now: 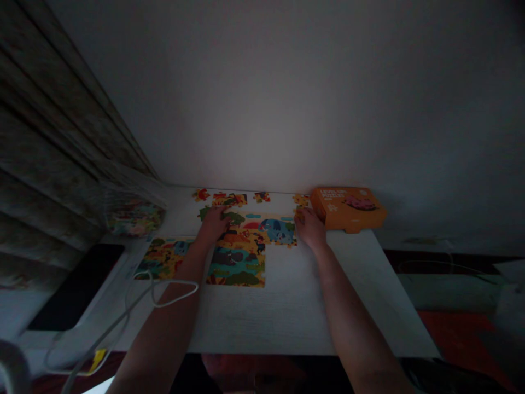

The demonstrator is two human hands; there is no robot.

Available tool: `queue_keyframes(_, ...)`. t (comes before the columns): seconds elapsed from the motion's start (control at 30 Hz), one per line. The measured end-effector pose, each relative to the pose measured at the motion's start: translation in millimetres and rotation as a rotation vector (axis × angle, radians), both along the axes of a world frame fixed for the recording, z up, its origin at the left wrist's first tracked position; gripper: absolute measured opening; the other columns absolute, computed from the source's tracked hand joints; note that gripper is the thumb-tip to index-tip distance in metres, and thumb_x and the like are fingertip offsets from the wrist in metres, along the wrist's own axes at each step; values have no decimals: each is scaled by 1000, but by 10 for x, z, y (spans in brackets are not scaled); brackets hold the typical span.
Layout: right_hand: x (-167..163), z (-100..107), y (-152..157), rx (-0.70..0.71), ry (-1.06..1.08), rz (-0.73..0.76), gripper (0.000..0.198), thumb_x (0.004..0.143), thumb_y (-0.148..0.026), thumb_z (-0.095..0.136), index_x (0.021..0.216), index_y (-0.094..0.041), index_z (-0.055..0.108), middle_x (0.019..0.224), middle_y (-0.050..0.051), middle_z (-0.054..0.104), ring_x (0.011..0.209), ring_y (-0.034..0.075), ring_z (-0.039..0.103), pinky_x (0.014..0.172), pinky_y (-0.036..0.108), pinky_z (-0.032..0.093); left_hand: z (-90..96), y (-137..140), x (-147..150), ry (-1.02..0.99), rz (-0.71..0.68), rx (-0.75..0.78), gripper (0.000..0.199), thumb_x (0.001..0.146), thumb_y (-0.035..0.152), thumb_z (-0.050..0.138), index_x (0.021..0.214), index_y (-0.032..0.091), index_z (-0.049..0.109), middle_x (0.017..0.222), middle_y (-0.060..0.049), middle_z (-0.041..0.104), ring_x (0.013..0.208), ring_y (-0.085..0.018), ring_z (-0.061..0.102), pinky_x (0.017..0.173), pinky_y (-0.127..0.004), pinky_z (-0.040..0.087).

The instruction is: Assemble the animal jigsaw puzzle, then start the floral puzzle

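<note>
A white table (295, 312) carries a partly joined animal puzzle (241, 260), its surface bare on the near side of the puzzle. The left hand (216, 220) rests at the puzzle's upper left, fingers bent over its edge; the right hand (311, 227) is at its right end, fingers curled close to a yellowish piece (298, 210). In this dim light I cannot fairly tell how far either hand's fingers are parted, or whether they grip anything. Loose pieces (261, 197) lie beyond the puzzle, and an orange puzzle box (348, 210) sits to its right. Left of the puzzle are a printed picture sheet (159, 257), partly behind the left forearm, a dark flat device (80, 287), a pale cable (174, 282) and a colourful bundle (133, 216). A plain wall (266, 98) rises behind the puzzle; a patterned curtain (49, 137) hangs far to its left.
</note>
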State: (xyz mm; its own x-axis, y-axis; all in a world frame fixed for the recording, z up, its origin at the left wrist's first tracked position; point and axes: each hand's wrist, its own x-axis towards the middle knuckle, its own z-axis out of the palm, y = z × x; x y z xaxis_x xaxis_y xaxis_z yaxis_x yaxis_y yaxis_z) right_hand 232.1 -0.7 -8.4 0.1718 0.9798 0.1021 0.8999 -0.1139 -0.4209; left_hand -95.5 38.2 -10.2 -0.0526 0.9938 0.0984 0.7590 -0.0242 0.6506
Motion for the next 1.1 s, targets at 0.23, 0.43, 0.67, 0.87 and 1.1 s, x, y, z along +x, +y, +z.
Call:
queue_keyframes(0.23, -2, 1, 4, 14, 10, 11, 31, 99, -29, 51, 126, -21, 65, 141, 13, 60, 123, 26, 63, 103, 39, 49, -19, 3, -17, 120, -42, -20, 31, 81, 21, 67, 111, 19, 74, 121, -13, 67, 117, -31, 63, 111, -45, 47)
queue_keyframes(0.43, 9, -5, 1, 17, 32, 17, 31, 98, -28, 52, 126, -21, 65, 141, 13, 60, 123, 27, 63, 103, 40, 49, 102, -119, 112, 216, -43, 19, 36, 88, 21, 60, 123, 17, 71, 129, -16, 65, 123, -31, 61, 111, -45, 46)
queue_keyframes(0.67, 114, -28, 58, 66, 83, 24, 36, 96, -24, 55, 130, -17, 63, 134, 16, 65, 128, 26, 60, 109, 40, 45, 225, -645, 795, 392, -401, 6, 50, 99, 42, 54, 148, 32, 54, 164, -8, 39, 153, -31, 32, 126, -56, 20)
queue_keyframes(0.87, 104, -33, 33, 5, 21, 13, 41, 96, -25, 55, 136, -15, 60, 140, 16, 63, 131, 26, 59, 110, 38, 45, 194, -792, 911, 489, -480, -130, 58, 101, 51, 49, 156, 34, 43, 169, -9, 28, 157, -36, 21, 123, -67, 10)
queue_keyframes(1.1, 72, 14, -15, -38, -22, -2, 40, 99, -29, 56, 137, -18, 60, 142, 15, 61, 122, 28, 64, 102, 39, 50, 262, -822, 842, 541, -413, -206, 56, 100, 49, 51, 154, 37, 44, 170, -8, 28, 156, -37, 22, 119, -73, 13)
